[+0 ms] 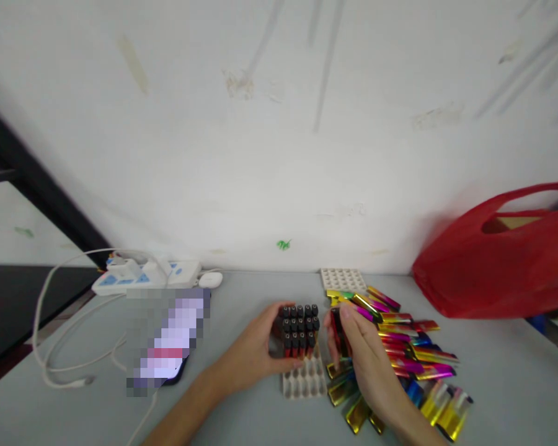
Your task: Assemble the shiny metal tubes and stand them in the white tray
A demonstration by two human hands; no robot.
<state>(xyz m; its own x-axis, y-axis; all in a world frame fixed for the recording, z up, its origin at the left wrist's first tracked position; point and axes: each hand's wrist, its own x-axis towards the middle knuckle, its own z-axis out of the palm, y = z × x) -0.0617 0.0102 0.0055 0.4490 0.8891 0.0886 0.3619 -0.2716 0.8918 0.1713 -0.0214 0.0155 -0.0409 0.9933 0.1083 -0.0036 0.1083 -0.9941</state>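
Observation:
A white slotted tray (pixel 307 379) lies on the grey table with several small black-and-red tubes (pixel 300 328) standing in its far rows. My left hand (pixel 260 347) rests against the tray's left side, fingers curled on the tubes. My right hand (pixel 360 350) is just right of the tray, pinching a dark red tube (pixel 337 331) upright. A heap of shiny rainbow-coloured sleeves (pixel 407 350) lies under and to the right of that hand.
A second white slotted tray (pixel 341 279) sits by the wall. A red plastic bag (pixel 502 260) stands at the right. A white power strip (pixel 144 275) with plugs and cables, and a phone (pixel 167 347), lie at the left.

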